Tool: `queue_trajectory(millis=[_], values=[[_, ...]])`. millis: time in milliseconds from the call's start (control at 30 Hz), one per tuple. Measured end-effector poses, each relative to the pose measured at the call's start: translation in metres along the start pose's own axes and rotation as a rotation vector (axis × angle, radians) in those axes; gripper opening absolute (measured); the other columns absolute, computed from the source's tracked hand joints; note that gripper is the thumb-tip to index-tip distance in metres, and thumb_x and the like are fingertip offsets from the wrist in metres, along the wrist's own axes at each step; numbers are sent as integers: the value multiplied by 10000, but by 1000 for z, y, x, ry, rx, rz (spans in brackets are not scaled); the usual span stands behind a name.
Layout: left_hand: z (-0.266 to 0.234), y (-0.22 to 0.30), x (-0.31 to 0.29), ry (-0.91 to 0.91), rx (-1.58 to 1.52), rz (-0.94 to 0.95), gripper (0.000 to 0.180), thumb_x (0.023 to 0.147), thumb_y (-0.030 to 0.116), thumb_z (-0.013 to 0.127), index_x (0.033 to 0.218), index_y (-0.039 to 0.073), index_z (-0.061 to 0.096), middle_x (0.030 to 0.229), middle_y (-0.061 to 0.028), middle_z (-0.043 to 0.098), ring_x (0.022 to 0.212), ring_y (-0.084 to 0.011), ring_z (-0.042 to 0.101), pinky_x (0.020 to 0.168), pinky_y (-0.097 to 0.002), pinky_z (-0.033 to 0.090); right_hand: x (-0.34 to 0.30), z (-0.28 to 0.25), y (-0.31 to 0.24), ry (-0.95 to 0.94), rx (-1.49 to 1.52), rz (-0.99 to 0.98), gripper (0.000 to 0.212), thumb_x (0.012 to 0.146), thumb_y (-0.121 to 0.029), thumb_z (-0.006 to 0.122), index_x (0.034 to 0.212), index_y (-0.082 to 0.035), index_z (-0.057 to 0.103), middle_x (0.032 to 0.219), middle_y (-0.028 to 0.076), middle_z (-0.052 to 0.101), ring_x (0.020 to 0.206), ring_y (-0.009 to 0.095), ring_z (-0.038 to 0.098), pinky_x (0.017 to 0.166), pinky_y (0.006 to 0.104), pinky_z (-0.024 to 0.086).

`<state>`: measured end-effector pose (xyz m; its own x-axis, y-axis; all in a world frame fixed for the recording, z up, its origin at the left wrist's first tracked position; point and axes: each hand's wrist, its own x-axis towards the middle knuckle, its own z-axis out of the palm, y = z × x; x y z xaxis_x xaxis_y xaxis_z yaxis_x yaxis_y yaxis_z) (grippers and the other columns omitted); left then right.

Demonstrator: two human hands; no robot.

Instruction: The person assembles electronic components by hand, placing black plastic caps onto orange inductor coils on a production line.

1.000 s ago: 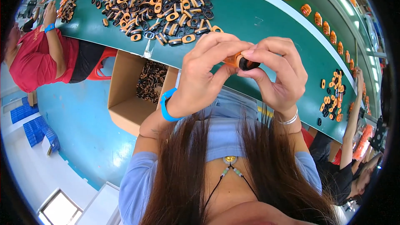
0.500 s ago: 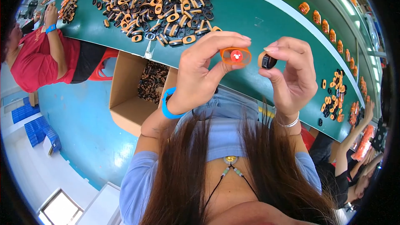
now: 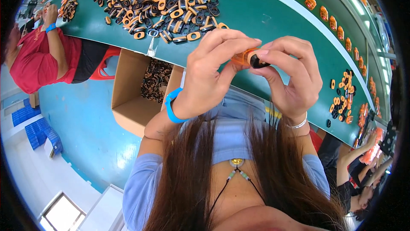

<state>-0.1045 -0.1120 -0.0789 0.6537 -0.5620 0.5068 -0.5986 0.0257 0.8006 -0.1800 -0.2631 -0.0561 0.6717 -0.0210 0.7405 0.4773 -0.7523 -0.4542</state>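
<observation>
My left hand [image 3: 210, 70] pinches a translucent orange plastic housing [image 3: 242, 57], its fingers hiding part of it. In my right hand [image 3: 294, 70], thumb and fingertips grip a small black and light-orange oval cap [image 3: 258, 61]. The cap meets the open end of the housing, and both hands are close together above the table's near edge. Whether the cap has entered the housing I cannot tell. A large heap of similar black and orange oval parts [image 3: 171, 6] lies on the green table [image 3: 252, 17], beyond my left hand.
A smaller cluster of oval parts [image 3: 341, 98] lies to the right. Orange housings [image 3: 324, 14] stand in a line along the far belt. An open cardboard box [image 3: 132, 111] holding parts is at left. A co-worker in red [image 3: 38, 58] sits further left; others work at right.
My hands have come together. The cap in my right hand has moved left and now touches the orange housing, which has turned its open end toward the right.
</observation>
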Motion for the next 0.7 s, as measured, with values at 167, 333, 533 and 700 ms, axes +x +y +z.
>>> queue_trajectory(millis=[167, 333, 533, 700], values=[[0, 1, -1, -21, -5, -34, 423, 691, -131, 629, 1076, 42, 659, 998, -103, 629, 928, -252, 603, 777, -332, 498, -2, -1, 1, 8, 14, 23, 288, 618, -62, 778, 887, -41, 679, 874, 71, 635, 785, 241, 610, 678, 325, 495], [1, -1, -1, -39, -6, -34, 391, 702, -94, 647, 1072, 32, 653, 1035, -107, 647, 981, -265, 602, 841, -346, 483, -3, 1, 2, 33, 24, 28, 294, 623, -63, 779, 898, -38, 678, 869, 74, 638, 784, 243, 612, 685, 330, 499], [2, 4, -1, -40, -1, -20, 383, 702, -102, 640, 1065, 20, 649, 1026, -125, 636, 968, -267, 602, 830, -343, 482, -5, 3, 1, 52, 52, 49, 297, 630, -61, 782, 907, -33, 677, 874, 83, 646, 783, 248, 617, 687, 327, 505], [4, 6, 0, -16, 38, 9, 427, 703, -147, 605, 1084, 40, 654, 958, -111, 587, 852, -263, 598, 703, -331, 503, -4, -3, 1, 3, 38, 65, 287, 659, -43, 790, 910, 7, 660, 893, 124, 640, 810, 237, 621, 687, 311, 514]])
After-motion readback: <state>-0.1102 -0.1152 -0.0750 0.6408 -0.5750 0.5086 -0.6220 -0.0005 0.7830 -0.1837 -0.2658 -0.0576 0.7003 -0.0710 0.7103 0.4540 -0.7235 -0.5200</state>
